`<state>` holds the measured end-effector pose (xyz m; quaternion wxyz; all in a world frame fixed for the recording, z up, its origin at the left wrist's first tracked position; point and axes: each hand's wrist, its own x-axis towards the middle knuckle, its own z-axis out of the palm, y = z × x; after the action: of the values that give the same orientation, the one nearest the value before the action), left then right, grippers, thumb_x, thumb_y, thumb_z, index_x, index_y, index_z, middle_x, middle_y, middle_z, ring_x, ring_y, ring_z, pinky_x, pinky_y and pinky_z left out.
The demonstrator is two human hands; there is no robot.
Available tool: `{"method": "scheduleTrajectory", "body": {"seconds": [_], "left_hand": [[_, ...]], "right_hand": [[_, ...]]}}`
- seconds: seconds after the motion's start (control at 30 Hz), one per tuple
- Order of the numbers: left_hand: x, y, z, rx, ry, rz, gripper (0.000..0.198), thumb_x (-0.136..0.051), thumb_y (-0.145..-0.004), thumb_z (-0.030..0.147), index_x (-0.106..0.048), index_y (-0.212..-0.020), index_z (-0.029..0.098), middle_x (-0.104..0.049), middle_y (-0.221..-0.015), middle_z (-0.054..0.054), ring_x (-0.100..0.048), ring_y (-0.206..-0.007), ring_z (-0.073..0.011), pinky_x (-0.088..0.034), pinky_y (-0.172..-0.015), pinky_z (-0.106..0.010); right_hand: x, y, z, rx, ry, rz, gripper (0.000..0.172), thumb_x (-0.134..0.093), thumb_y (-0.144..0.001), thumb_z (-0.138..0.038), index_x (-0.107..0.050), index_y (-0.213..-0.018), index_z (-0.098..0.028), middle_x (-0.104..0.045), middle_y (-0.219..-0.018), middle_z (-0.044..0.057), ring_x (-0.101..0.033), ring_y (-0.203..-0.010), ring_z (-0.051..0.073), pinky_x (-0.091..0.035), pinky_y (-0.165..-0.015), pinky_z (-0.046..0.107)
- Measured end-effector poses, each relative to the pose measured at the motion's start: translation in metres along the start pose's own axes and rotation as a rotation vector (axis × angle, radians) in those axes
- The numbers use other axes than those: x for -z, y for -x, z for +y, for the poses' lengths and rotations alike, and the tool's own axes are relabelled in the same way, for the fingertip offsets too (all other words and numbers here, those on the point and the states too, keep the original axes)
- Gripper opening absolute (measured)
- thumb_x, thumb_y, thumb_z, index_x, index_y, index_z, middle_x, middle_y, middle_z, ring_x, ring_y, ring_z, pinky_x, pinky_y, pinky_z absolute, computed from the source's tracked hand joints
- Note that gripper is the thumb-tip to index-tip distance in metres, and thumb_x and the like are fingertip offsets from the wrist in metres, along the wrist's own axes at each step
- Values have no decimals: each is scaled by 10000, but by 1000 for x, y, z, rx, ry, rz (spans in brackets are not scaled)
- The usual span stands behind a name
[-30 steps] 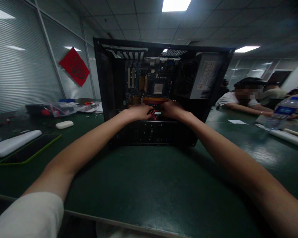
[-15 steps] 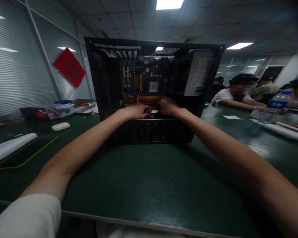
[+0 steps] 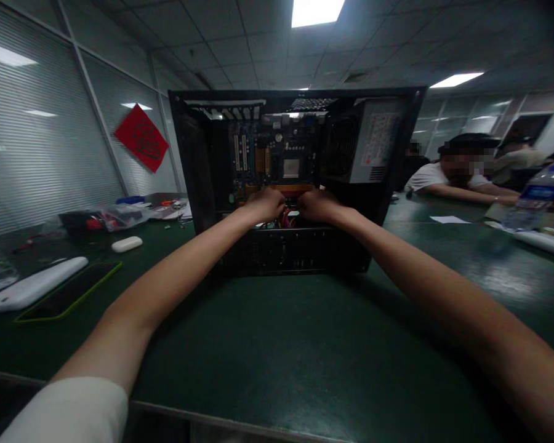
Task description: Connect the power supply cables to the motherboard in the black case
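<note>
A black computer case [image 3: 305, 252] stands on the table with its open side facing me. Inside it are a motherboard [image 3: 300, 144] and, at the upper right, a grey power supply [image 3: 381, 138] with a fan. Both my hands reach in over the lower edge. My left hand [image 3: 265, 204] is closed beside a bundle of red and dark cables [image 3: 286, 217], apparently gripping it. Fingers curled inward, my right hand [image 3: 319, 204] is just right of the cables. Its fingertips are hidden, so what it pinches does not show.
On the green table [image 3: 305, 344] lie a phone with a green edge [image 3: 69, 292], a white long object [image 3: 39, 283], a white oval case [image 3: 127, 244] and a plastic bag [image 3: 124, 216]. At right stand a water bottle [image 3: 538, 197] and a sheet of paper [image 3: 449, 219]; a person leans there.
The view has shifted, so the case sits slightly lower and to the right. My left hand has shifted slightly within the case; my right hand stays beside the cables.
</note>
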<state>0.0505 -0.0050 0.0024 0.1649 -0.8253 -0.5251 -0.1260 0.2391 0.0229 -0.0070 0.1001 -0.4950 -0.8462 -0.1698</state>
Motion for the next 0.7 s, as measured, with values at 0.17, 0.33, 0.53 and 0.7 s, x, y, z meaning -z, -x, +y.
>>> {"method": "scheduleTrajectory", "body": {"seconds": [0.17, 0.33, 0.53, 0.7], "left_hand": [[-6, -10, -3, -12, -19, 53, 275, -564, -958, 236, -827, -1025, 192, -806, -1056, -121, -736, -980, -257, -513, -784, -318], [-9, -13, -7, -16, 14, 68, 260, -595, -927, 209, -840, -1013, 200, -813, -996, -100, -738, -915, -243, -490, -725, -307], [-13, -19, -8, -30, 71, 84, 245, -616, -878, 142, -844, -969, 147, -813, -932, -118, -734, -835, -231, -477, -711, -311], [-17, -23, -11, -56, 102, 88, 282, -589, -859, 70, -846, -965, 122, -821, -955, -127, -745, -883, -222, -494, -763, -299]], "right_hand": [[1, 0, 0, 3, -1, -19, 319, -539, -974, -193, -797, -1146, -120, -775, -1146, 208, -737, -1043, 309, -508, -932, 366], [-2, -3, 3, 18, -2, -7, 340, -526, -976, -203, -799, -1159, -116, -769, -1151, 221, -729, -1074, 321, -481, -1002, 402], [-3, -3, 3, -5, -10, -12, 373, -510, -988, -230, -787, -1198, -94, -759, -1175, 238, -730, -1031, 327, -515, -914, 395], [0, 0, 1, -20, -18, 7, 352, -528, -984, -223, -777, -1192, -85, -751, -1195, 239, -725, -1046, 331, -533, -858, 372]]}}
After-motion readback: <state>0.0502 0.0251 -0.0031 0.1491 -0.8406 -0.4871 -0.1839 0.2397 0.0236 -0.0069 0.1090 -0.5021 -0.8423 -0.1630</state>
